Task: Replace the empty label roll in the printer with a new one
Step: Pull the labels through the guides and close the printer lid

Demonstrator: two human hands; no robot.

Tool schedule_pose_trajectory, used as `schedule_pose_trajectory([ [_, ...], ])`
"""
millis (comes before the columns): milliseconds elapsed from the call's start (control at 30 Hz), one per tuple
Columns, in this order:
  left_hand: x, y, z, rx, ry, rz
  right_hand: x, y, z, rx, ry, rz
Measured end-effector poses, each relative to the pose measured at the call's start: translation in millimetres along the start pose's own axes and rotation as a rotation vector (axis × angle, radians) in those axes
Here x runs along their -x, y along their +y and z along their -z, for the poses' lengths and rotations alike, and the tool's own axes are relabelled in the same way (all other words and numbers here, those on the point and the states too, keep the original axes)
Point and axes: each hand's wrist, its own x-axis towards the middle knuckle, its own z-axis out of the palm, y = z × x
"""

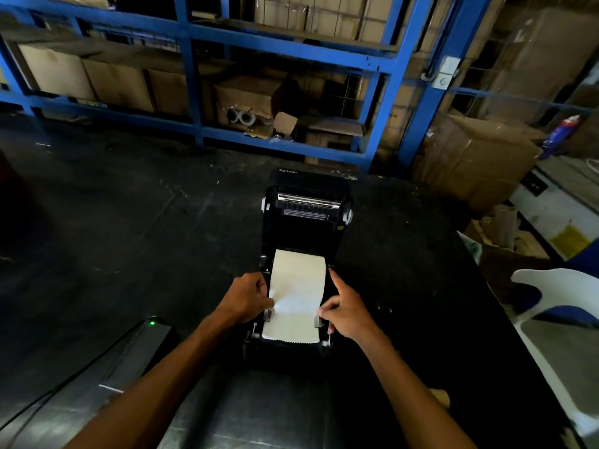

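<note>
Label roll (296, 293) sits in the open printer (306, 228) on the dark surface (129, 238), its white paper drawn toward me. My left grip (248, 298) pinches the paper's left edge; my right grip (345, 311) pinches its right edge.

The printer (304, 270) is black and stands a little right of the frame's centre, on the dark table. Its lid (309, 202) is open and leans back toward the top of the frame; a shiny metal bar and a small label show on its inner side, and the word "Xprinter" is on its upper edge. The white label roll (299, 267) lies in the bay. Its paper (296, 314) is pulled toward me, flat over the front part, and ends in a toothed edge near the lower rim.
</note>
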Motion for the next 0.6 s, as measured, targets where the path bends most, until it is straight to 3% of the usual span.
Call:
schedule_pose_trajectory([
  [67,-0.1,0.8,-0.9,-0.015,-0.019,0.008,3.3,-1.1,-0.4,0.014,0.027,0.008],
  [200,-0.9,1.0,-0.7,-0.042,-0.027,0.022,14.6,-7.8,4.3,0.323,0.285,0.172],
  [233,-0.5,0.7,-0.9,-0.040,-0.018,0.021,19.5,-9.9,6.0,0.333,0.271,0.229],
  [300,0.4,-0.7,-1.4,-0.036,0.013,0.012,31.3,-10.8,5.6,0.379,0.075,0.337],
  [400,2.8,-1.7,-2.6,-0.024,0.024,0.002,45.1,-3.9,-7.2,0.643,-0.148,0.521],
  [600,13.2,-0.8,-7.8,0.009,0.054,-0.024,45.2,0.0,-21.2,0.937,-0.065,0.656],
])
